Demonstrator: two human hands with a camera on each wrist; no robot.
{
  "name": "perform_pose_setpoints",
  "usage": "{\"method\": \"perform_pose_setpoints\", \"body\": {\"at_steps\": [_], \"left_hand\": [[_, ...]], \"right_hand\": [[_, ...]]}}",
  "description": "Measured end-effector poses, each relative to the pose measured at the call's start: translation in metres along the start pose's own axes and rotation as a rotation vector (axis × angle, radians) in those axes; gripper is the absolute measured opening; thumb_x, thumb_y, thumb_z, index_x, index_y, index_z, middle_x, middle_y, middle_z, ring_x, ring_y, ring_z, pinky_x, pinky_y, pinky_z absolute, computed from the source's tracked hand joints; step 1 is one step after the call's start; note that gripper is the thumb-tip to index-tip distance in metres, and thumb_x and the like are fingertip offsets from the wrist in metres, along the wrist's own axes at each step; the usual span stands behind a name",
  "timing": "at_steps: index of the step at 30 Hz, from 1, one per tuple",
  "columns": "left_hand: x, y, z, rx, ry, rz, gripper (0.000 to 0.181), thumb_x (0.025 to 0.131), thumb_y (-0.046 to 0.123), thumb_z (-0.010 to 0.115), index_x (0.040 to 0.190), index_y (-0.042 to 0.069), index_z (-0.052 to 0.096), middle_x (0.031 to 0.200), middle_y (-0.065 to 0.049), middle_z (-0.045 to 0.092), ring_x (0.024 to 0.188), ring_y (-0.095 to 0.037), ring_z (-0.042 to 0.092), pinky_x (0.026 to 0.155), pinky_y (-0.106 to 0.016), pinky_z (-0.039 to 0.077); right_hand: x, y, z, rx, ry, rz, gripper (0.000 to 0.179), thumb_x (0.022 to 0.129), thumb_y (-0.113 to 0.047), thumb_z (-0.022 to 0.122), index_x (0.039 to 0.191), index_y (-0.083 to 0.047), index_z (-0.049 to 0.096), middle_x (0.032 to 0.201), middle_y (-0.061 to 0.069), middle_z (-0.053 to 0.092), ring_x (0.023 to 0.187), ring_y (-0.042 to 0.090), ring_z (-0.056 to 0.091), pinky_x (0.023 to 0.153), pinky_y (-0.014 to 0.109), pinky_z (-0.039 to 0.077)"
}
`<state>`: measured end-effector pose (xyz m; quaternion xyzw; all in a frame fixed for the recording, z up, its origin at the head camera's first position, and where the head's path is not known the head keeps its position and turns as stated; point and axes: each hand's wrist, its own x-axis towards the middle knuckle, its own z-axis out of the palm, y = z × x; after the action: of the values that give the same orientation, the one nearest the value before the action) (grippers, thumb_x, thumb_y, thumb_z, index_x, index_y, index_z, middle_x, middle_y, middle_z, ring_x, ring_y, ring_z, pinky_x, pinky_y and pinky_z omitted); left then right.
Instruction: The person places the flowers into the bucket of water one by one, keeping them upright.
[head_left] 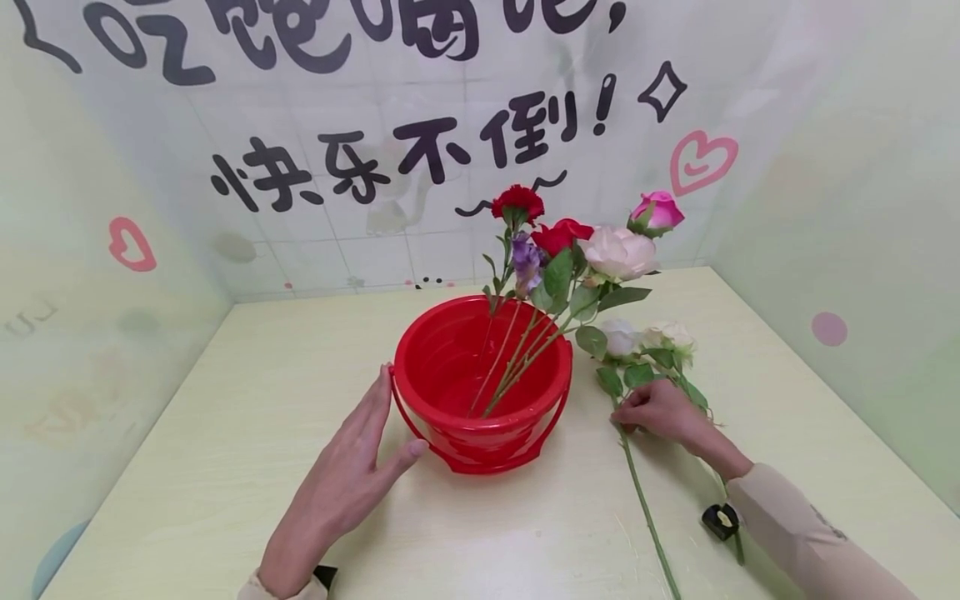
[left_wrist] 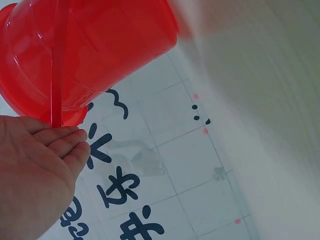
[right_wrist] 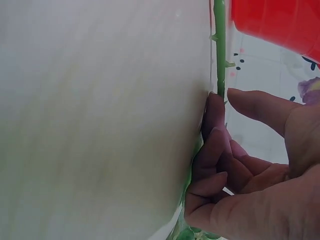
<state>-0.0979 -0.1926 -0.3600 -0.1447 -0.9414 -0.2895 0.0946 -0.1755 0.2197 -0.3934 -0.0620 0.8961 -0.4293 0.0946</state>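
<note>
A red bucket (head_left: 480, 446) stands on the table, and several artificial flowers lean out over its right side, among them a red carnation (head_left: 517, 202), a red rose (head_left: 561, 237) and a pale pink flower (head_left: 621, 253). My left hand (head_left: 341, 471) rests with straight fingers against the bucket's left side, fingertips at the handle (left_wrist: 57, 65). To the right of the bucket, my right hand (head_left: 663, 410) pinches the green stem (right_wrist: 220, 50) of a white rose (head_left: 619, 337) lying on the table, thumb and forefinger about the stem just below its leaves.
A cream flower (head_left: 670, 335) lies right of the white rose, its stem running partly under my right forearm. A small black object (head_left: 721, 522) shows beside the right sleeve. Behind the table rises a wall sheet (head_left: 352, 250) with black lettering.
</note>
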Motion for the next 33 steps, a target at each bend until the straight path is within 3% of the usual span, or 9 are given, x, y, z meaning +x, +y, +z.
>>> {"method": "perform_pose_setpoints", "body": {"at_steps": [12,18,24,33], "left_hand": [[0.0004,0.0009,0.0001,-0.008,-0.003,-0.004,0.096,0.099,0.055,0.062,0.168,0.019,0.006,0.171,-0.009,0.019,0.152,-0.039,0.028,0.102,-0.064,0.047],[-0.0003,0.0006,0.0005,-0.003,0.003,-0.002,0.096,0.099,0.054,0.062,0.168,0.019,0.006,0.171,-0.010,0.020,0.151,-0.040,0.028,0.102,-0.064,0.047],[-0.0004,0.0007,0.0003,0.007,0.002,-0.003,0.096,0.099,0.055,0.062,0.168,0.019,0.006,0.171,-0.010,0.019,0.151,-0.040,0.029,0.103,-0.065,0.046],[-0.0003,0.0009,-0.0003,0.001,-0.004,-0.014,0.096,0.099,0.055,0.061,0.168,0.019,0.005,0.171,-0.010,0.019,0.152,-0.040,0.028,0.102,-0.065,0.047]], "right_hand": [[0.0006,-0.0002,0.0019,0.010,-0.009,0.008,0.015,0.090,-0.007,0.076,0.078,0.000,0.071,0.071,0.001,0.067,0.065,0.014,0.052,0.054,0.024,0.039],[0.0008,0.0000,0.0015,0.069,-0.028,0.015,0.014,0.091,-0.005,0.074,0.079,0.002,0.070,0.073,0.002,0.068,0.068,0.014,0.057,0.056,0.024,0.044],[0.0010,0.0029,0.0013,0.132,-0.045,0.022,0.013,0.094,-0.006,0.071,0.088,0.005,0.073,0.078,0.003,0.070,0.074,0.016,0.059,0.062,0.025,0.048],[-0.0012,0.0078,-0.0017,0.285,-0.052,-0.050,0.019,0.100,-0.004,0.064,0.104,0.013,0.070,0.092,0.009,0.074,0.080,0.015,0.061,0.066,0.026,0.051]]}}
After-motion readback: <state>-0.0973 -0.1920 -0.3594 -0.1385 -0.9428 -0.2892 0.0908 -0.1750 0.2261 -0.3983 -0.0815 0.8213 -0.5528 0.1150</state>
